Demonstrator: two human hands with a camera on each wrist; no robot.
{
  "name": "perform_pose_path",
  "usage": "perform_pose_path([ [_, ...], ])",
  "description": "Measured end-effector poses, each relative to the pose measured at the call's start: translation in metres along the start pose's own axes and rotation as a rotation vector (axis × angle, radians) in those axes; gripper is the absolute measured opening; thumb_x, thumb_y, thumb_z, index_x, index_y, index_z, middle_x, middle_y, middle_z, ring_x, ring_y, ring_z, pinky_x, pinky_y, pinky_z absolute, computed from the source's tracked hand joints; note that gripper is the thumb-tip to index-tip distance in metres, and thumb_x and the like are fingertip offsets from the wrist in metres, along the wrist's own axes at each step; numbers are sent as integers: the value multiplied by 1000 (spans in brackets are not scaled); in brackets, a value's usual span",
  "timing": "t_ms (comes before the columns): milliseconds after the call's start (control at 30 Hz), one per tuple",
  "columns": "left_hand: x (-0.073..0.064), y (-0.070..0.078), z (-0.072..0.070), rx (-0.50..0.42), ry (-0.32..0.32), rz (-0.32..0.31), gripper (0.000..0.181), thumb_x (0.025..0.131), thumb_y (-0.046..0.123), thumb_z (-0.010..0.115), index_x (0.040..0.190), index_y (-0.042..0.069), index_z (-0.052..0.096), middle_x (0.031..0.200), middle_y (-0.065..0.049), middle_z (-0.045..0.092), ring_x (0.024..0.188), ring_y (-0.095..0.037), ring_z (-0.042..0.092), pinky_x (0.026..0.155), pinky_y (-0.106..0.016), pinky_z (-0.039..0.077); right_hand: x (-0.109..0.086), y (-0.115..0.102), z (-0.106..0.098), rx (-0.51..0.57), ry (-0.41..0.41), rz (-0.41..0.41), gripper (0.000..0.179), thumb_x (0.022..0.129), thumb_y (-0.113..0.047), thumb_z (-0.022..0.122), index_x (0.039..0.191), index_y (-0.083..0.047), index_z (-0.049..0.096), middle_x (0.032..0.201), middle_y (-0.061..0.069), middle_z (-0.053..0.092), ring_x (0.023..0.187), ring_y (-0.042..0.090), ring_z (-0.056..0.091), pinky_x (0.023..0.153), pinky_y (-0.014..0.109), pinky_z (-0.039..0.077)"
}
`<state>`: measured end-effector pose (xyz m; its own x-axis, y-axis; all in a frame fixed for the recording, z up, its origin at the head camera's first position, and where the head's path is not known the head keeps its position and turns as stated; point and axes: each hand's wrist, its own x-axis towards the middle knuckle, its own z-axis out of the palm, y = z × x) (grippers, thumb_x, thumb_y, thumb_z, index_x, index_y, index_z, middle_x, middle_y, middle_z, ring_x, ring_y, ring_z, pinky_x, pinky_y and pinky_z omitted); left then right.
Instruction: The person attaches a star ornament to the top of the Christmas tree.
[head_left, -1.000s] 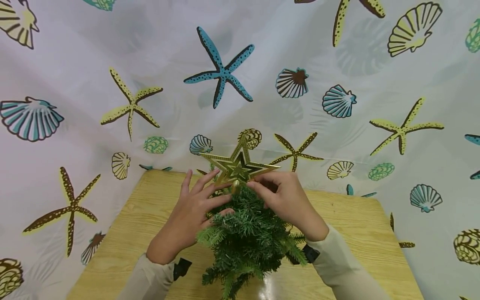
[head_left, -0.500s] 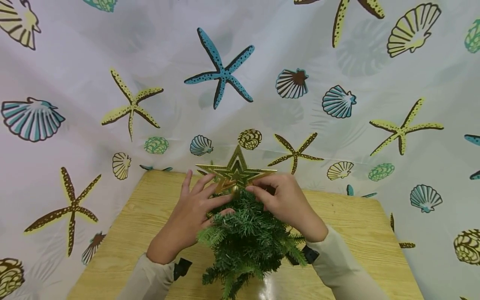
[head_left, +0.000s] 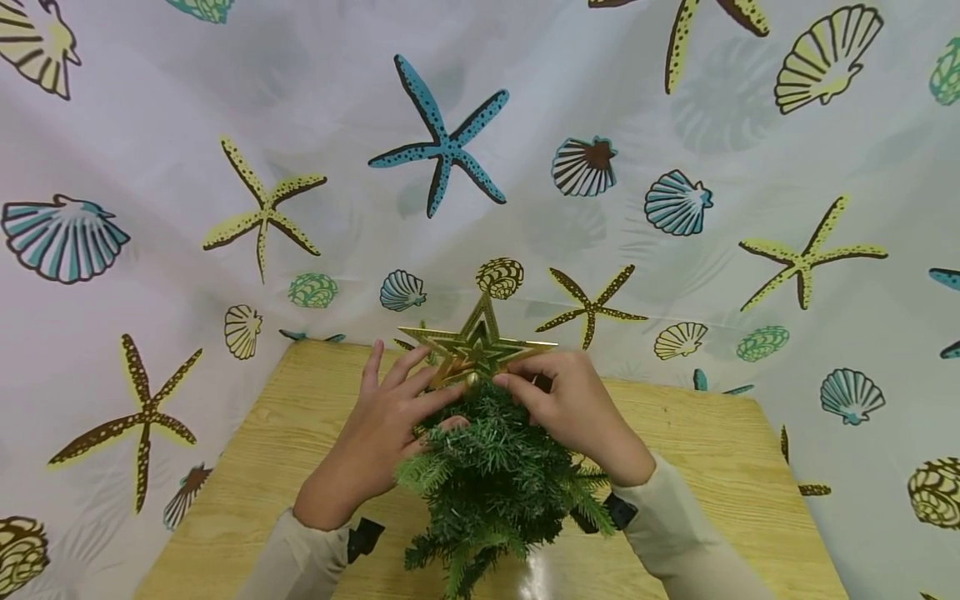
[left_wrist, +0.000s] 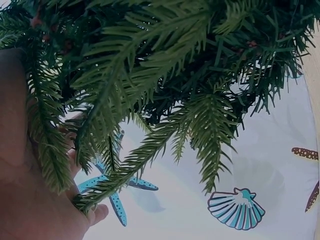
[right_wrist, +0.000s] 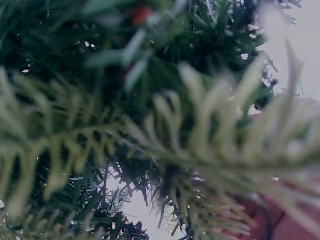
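In the head view a gold star tree topper point(head_left: 480, 342) stands upright at the tip of a small artificial Christmas tree point(head_left: 498, 458). My right hand point(head_left: 573, 404) pinches the star's lower right part between thumb and forefinger. From the left, my left hand point(head_left: 390, 425) holds the treetop between thumb and forefinger, its other fingers spread beside the star. A small gold fitting under the star meets the green needles; its lower end is hidden. In the left wrist view, branches point(left_wrist: 150, 65) partly cover the left hand point(left_wrist: 35, 185). Blurred needles cover much of the right wrist view.
The tree stands on a light wooden table point(head_left: 697, 442). Behind and around it hangs a white cloth point(head_left: 525, 108) printed with starfish and shells. Lower branches point(head_left: 588, 500) stick out near both sleeves and the dark wrist cameras point(head_left: 365, 537).
The star has come down toward the treetop, shifted slightly left and then slightly right, and its gold fitting has sunk mostly into the needles. The left hand has hardly moved; the right dipped slightly.
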<state>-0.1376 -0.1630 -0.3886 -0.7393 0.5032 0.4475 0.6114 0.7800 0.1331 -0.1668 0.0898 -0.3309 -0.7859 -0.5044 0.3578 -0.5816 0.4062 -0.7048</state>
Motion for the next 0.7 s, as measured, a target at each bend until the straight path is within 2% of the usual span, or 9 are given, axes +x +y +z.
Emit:
perform_pose_path([
  [100, 0, 0, 0, 3, 3, -1, 91, 62, 3, 99, 145, 20, 64, 145, -16, 59, 150, -40, 30, 120, -70, 4, 1, 0, 1, -15, -6, -4, 14, 102, -15, 70, 100, -8, 82, 84, 0, 74, 45, 10, 58, 48, 30, 53],
  [233, 0, -3, 1, -19, 29, 11, 85, 65, 1, 97, 142, 19, 66, 142, -16, 61, 149, -40, 33, 119, -72, 5, 3, 0, 1, -37, -13, -14, 15, 102, -15, 69, 98, -8, 81, 85, 0, 74, 44, 9, 57, 47, 29, 51],
  [333, 1, -6, 2, -82, 93, 35, 61, 81, 6, 88, 138, 17, 69, 137, -16, 64, 148, -40, 35, 117, -74, 7, 4, 0, 2, -41, -8, -7, 14, 102, -16, 69, 99, -8, 81, 88, 1, 75, 44, 9, 56, 46, 29, 50],
  [433, 1, -9, 3, -166, 180, 59, 31, 102, 26, 68, 131, 16, 73, 131, -15, 68, 146, -39, 39, 117, -74, 8, 5, 1, 2, -37, -4, -9, 14, 102, -17, 70, 103, -8, 80, 92, 3, 74, 45, 8, 56, 45, 30, 50],
  [500, 1, -10, 4, -214, 228, 70, 37, 108, 39, 55, 126, 15, 76, 127, -15, 70, 143, -40, 42, 118, -72, 8, 6, 1, 3, -41, -6, -16, 13, 102, -16, 70, 102, -8, 80, 93, 3, 74, 46, 7, 56, 46, 30, 50],
  [567, 0, -12, 5, -258, 263, 80, 43, 110, 43, 48, 122, 14, 77, 125, -13, 70, 141, -39, 45, 120, -69, 10, 6, 2, 3, -51, -8, -25, 12, 101, -16, 70, 101, -9, 80, 95, 3, 74, 47, 6, 56, 47, 29, 50],
  [700, -2, -15, 4, -356, 298, 91, 25, 107, 27, 60, 117, 13, 78, 126, -9, 69, 140, -37, 46, 122, -63, 14, 5, 4, 2, -80, -16, -15, 11, 101, -17, 71, 100, -11, 80, 95, 0, 74, 51, 6, 56, 50, 29, 50],
])
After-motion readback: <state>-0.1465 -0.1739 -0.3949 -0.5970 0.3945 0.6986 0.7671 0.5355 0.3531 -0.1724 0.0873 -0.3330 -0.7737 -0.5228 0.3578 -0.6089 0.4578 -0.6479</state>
